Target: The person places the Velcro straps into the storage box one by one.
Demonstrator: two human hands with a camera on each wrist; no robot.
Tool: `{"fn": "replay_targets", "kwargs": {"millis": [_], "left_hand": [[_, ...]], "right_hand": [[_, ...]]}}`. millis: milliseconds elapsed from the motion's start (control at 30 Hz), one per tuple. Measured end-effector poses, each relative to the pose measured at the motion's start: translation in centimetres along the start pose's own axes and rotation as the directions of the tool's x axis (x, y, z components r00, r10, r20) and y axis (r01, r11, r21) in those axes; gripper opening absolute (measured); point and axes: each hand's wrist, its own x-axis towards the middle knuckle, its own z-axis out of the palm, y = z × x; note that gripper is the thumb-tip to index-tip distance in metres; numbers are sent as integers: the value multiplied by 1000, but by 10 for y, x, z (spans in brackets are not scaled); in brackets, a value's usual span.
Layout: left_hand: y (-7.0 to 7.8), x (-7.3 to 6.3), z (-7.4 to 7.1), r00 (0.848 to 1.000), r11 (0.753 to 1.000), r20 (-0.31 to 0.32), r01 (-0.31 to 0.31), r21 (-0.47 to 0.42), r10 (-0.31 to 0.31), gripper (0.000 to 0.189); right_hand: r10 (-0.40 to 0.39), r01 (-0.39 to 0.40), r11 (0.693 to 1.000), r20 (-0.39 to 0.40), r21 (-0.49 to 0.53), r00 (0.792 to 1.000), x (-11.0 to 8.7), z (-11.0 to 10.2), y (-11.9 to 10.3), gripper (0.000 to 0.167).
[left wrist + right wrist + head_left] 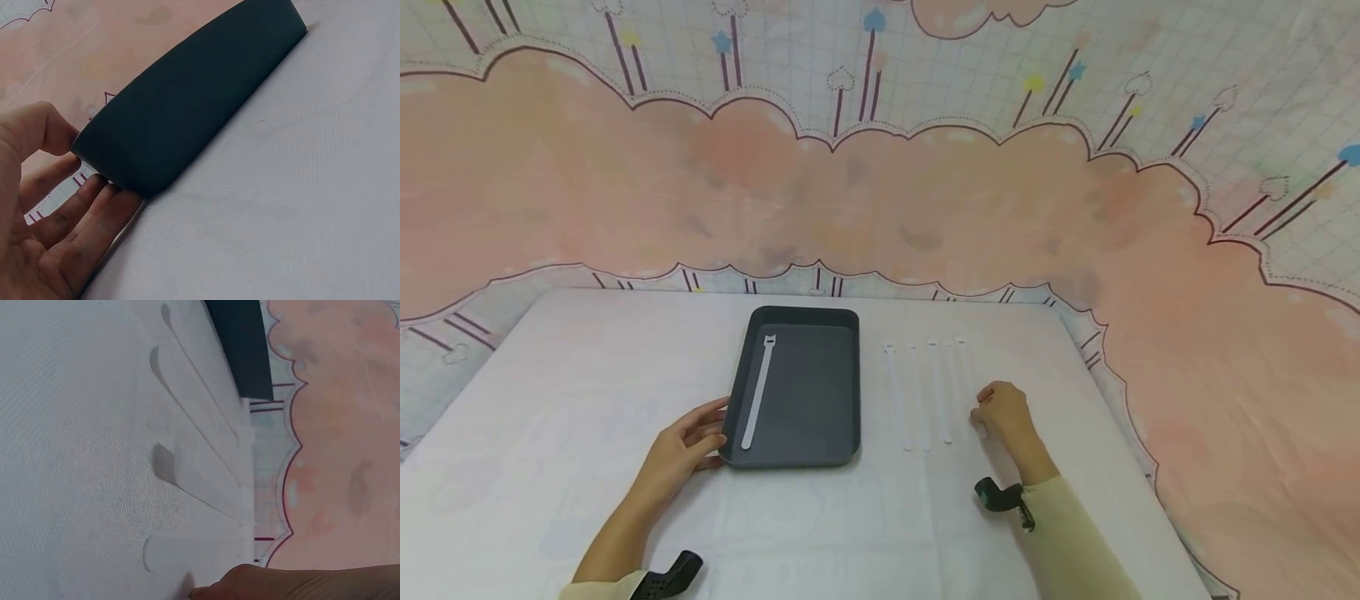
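Note:
The dark grey tray [805, 383] lies on the white table, with one white cable tie [758, 392], a flat strip with a slotted head, along its left side. My left hand [681, 450] is at the tray's left wall; in the left wrist view its fingertips touch the dark side [187, 94]. Several more white cable ties [940, 400] lie side by side to the right of the tray. Beside the rightmost tie [187, 553] is my right hand [1007, 412], fingers loosely bent and nothing visible in them. Only part of that hand [281, 582] shows in the right wrist view.
A white cloth covers the table [820, 533], with low contrast against the loose ties. Behind the table's back edge hangs a patterned peach curtain [865, 192], which continues down the right side. Black wrist cameras [1000, 496] are worn on both forearms.

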Motion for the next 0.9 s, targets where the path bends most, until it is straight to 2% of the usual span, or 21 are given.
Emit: {"fn": "replay_targets", "kwargs": {"millis": [333, 633, 767, 900], "left_hand": [[0, 0, 0, 1000, 1000, 7, 5, -15, -5, 57], [-2, 1, 1, 1000, 1000, -2, 11, -19, -11, 57], [-2, 0, 2, 1000, 1000, -1, 18, -10, -18, 56], [-2, -1, 2, 1000, 1000, -4, 19, -11, -19, 56]], "right_hand": [[-17, 19, 999, 47, -50, 999, 9, -2, 3, 20], [-4, 3, 1000, 152, 4, 988, 19, -10, 6, 21], [0, -20, 996, 215, 89, 977, 23, -15, 11, 26], [1, -66, 976, 299, 207, 954, 27, -19, 16, 34]]}}
